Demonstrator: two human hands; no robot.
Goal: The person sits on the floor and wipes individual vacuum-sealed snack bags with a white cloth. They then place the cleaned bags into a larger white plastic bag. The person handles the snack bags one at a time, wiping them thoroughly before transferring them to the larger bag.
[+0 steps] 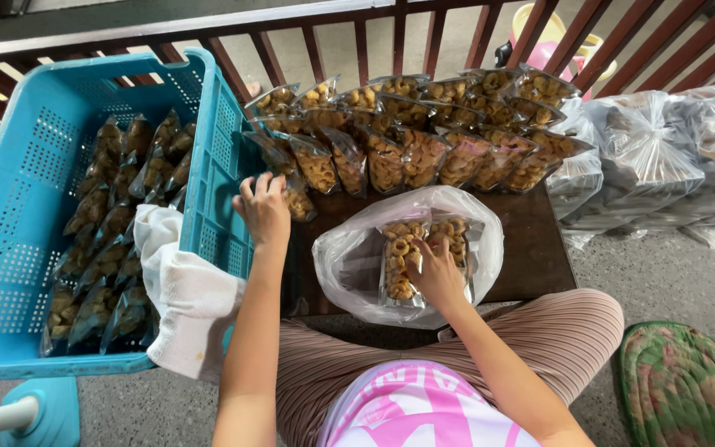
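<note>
My right hand (pixel 436 269) is inside a clear plastic bag (pixel 349 257) on the dark wooden table (pixel 531 240), fingers closed on a small clear packet of ring-shaped snacks (pixel 399 257); a second packet (pixel 453 233) lies beside it in the bag. My left hand (pixel 264 209) reaches forward with fingers curled onto a snack packet (pixel 298 201) at the near left end of the rows of packets (pixel 424 136) laid across the table's far side. Whether it grips that packet is unclear.
A blue perforated crate (pixel 18 248) at left holds several dark snack packets and a white cloth (pixel 188 290) draped over its wall. Large filled plastic bags (pixel 655 157) lie at right. A wooden railing (pixel 291 41) runs behind. A green patterned cushion (pixel 680 389) sits lower right.
</note>
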